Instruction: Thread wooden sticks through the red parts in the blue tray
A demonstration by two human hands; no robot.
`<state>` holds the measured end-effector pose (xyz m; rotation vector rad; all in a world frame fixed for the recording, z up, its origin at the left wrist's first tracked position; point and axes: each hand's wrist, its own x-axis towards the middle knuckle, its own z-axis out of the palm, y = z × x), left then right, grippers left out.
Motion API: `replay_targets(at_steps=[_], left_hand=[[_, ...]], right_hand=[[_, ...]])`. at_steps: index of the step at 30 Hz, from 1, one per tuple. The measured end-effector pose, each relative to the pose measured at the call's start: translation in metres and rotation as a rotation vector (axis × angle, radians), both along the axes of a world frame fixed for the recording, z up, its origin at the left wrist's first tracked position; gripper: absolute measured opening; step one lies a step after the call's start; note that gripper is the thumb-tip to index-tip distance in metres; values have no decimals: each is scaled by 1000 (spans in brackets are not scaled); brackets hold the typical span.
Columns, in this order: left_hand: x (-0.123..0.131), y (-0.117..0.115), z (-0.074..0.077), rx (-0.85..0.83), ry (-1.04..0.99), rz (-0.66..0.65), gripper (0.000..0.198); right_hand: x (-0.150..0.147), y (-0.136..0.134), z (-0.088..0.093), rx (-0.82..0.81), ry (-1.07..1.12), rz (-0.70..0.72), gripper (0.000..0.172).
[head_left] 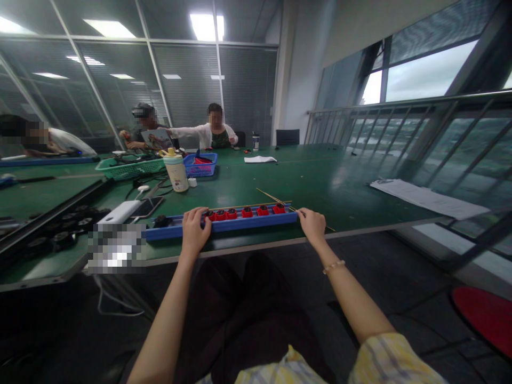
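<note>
A long, narrow blue tray (256, 222) lies along the near edge of the table, with a row of red parts with dark tops (247, 212) inside it. Toward its left end sits a black round part (161, 221). My left hand (195, 230) is wrapped over the tray left of its middle, thumb near the leftmost red part. At the right end, my right hand (313, 226) has its fingers closed at the tray's corner. A thin yellowish stick (265, 194) crosses behind the tray and passes by this hand; whether the fingers touch it is unclear.
Left of the tray are a white power bank (119, 212), a phone (149, 207) and black round parts (64, 238). A cup (176, 173), a green basket (130, 168) and a blue basket (202, 165) stand beyond. Papers (428, 198) lie right. Several people sit across.
</note>
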<state>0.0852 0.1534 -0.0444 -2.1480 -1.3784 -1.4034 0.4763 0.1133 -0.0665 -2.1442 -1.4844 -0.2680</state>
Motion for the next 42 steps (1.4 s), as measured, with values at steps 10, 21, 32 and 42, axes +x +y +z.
replay_targets(at_steps=[10, 21, 32, 42], left_hand=[[0, -1, 1, 11, 5, -7, 29], [1, -1, 1, 18, 9, -5, 29], [2, -3, 3, 6, 1, -15, 29], [3, -5, 4, -8, -5, -11, 30]], right_hand=[[2, 6, -6, 26, -26, -23, 29], [-6, -2, -3, -15, -86, -92, 32], [-5, -1, -3, -54, -113, -95, 24], [-9, -2, 0, -40, -96, -171, 26]])
